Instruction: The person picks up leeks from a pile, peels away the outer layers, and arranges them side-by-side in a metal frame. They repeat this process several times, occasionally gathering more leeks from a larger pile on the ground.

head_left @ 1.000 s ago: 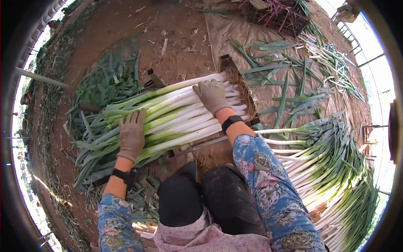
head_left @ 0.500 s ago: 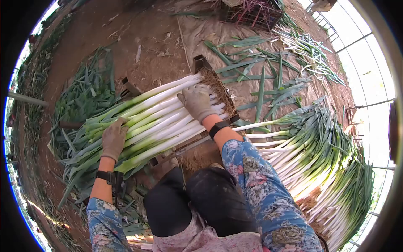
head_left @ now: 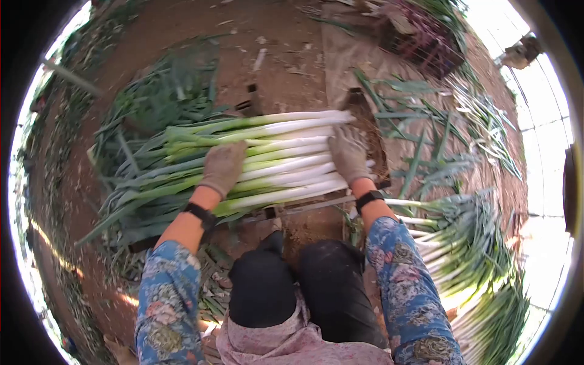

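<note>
A row of leeks [head_left: 289, 163] lies side by side across a low dark rack [head_left: 383, 173], white ends to the right and green leaves to the left. My left hand [head_left: 223, 167], in a brownish glove, is closed over the leeks where white turns to green, its fingertips partly hidden. My right hand [head_left: 348, 153], gloved too, has its fingers curled down over the white ends near the rack's end plate. How many stalks each hand grips cannot be made out. Loose roots lie along that plate.
A heap of green leaf trimmings [head_left: 164, 91] lies behind the rack at left. On the right are a large pile of leeks [head_left: 456, 243], scattered leaves [head_left: 420, 152] on a ground sheet, thinner stalks [head_left: 486, 121] and a dark crate [head_left: 420, 36]. My knees are close below the rack.
My view has turned, so the rack sits more level. My left hand has moved inward along the leeks, away from the leafy ends. My right hand stays at the white ends.
</note>
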{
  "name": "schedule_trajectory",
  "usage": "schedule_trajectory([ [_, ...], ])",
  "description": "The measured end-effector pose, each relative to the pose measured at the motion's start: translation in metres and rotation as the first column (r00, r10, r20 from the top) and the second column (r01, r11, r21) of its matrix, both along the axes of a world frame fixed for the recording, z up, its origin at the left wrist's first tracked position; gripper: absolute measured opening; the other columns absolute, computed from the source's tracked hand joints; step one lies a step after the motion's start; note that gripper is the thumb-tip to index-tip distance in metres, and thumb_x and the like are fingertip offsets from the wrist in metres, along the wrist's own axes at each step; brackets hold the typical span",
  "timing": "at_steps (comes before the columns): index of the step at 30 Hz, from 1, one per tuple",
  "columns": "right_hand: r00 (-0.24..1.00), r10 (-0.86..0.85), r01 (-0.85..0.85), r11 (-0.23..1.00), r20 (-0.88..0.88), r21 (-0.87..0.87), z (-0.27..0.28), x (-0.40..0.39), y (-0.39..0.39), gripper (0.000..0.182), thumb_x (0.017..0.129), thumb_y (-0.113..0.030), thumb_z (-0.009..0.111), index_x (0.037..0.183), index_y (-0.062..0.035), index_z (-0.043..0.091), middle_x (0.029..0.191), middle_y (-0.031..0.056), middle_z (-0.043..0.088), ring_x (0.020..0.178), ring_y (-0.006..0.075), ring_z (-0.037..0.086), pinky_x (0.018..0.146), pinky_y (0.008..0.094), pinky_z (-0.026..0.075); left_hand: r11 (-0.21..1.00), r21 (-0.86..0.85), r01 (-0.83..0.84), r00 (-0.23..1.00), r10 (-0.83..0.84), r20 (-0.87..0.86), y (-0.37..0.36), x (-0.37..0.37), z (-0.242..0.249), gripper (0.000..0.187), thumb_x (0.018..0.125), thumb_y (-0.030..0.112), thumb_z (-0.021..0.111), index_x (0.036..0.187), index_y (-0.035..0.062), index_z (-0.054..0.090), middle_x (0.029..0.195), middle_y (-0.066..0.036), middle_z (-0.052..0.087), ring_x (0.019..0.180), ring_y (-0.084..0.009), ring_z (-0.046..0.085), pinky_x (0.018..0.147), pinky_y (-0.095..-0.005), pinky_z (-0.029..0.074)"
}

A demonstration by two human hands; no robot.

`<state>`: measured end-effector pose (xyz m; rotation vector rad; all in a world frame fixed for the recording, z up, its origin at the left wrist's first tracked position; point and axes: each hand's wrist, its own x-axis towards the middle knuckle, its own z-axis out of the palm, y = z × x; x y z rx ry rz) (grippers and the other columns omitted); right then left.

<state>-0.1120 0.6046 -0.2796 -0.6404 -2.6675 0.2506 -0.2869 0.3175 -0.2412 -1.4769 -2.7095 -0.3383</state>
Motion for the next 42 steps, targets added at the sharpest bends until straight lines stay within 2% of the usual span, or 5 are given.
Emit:
schedule_trajectory([
  [8, 0.987, -0.029, 0.037, 0.998, 0.156, -0.051, -0.009, -0.002, 0.002, 0.050, 0.098, -0.036, 0.054, 0.137, -0.0044, 0.054, 0.142, 0.0187, 0.053, 0.135, 0.0390, 0.045, 0.113, 0.0483, 0.034, 0.988, -0.144, 0.047, 0.998, -0.054, -0.040, -0.013, 0.015, 0.076, 0.052, 0.084, 0.036, 0.071, 0.127, 0.0077, 0.061, 0.129, -0.017, 0.059, 0.123, -0.0356, 0.053, 0.102, -0.0507, 0.041],
  [14, 0.985, -0.038, 0.053, 0.995, 0.168, -0.087, -0.010, 0.001, 0.003, 0.053, 0.098, -0.038, 0.054, 0.140, -0.0053, 0.051, 0.145, 0.0191, 0.051, 0.136, 0.0379, 0.044, 0.114, 0.0484, 0.033, 0.868, -0.497, -0.022, 0.999, -0.003, -0.049, -0.049, -0.021, 0.120, 0.083, 0.075, 0.047, 0.079, 0.142, 0.0097, 0.049, 0.150, -0.017, 0.046, 0.135, -0.0357, 0.044, 0.109, -0.0562, 0.033],
  [21, 0.977, -0.090, 0.102, 0.993, 0.195, -0.056, -0.012, -0.004, -0.002, 0.054, 0.097, -0.037, 0.055, 0.140, -0.0043, 0.050, 0.145, 0.0177, 0.051, 0.137, 0.0376, 0.043, 0.116, 0.0479, 0.030, 0.786, -0.601, -0.144, 0.969, -0.012, -0.248, -0.080, -0.031, 0.094, 0.078, 0.087, 0.043, 0.070, 0.151, 0.0110, 0.039, 0.156, -0.015, 0.038, 0.138, -0.0354, 0.042, 0.109, -0.0554, 0.034],
  [35, 0.984, -0.064, 0.072, 0.996, 0.166, -0.045, -0.016, -0.001, -0.002, 0.054, 0.098, -0.034, 0.053, 0.142, -0.0026, 0.047, 0.147, 0.0168, 0.049, 0.139, 0.0363, 0.040, 0.117, 0.0493, 0.027, 0.795, -0.574, -0.197, 0.970, 0.241, 0.001, -0.178, -0.070, 0.136, 0.079, 0.077, 0.046, 0.080, 0.141, 0.0124, 0.049, 0.142, -0.013, 0.052, 0.132, -0.0324, 0.047, 0.108, -0.0504, 0.033],
  [42, 0.969, -0.086, 0.102, 0.993, 0.232, -0.057, -0.010, 0.002, -0.003, 0.054, 0.099, -0.033, 0.053, 0.143, -0.0032, 0.047, 0.149, 0.0170, 0.047, 0.142, 0.0371, 0.037, 0.119, 0.0504, 0.025, 0.838, -0.518, -0.172, 0.972, 0.230, 0.049, -0.195, -0.096, 0.088, 0.072, 0.082, 0.043, 0.076, 0.141, 0.0120, 0.050, 0.141, -0.011, 0.053, 0.125, -0.0337, 0.054, 0.103, -0.0472, 0.042],
])
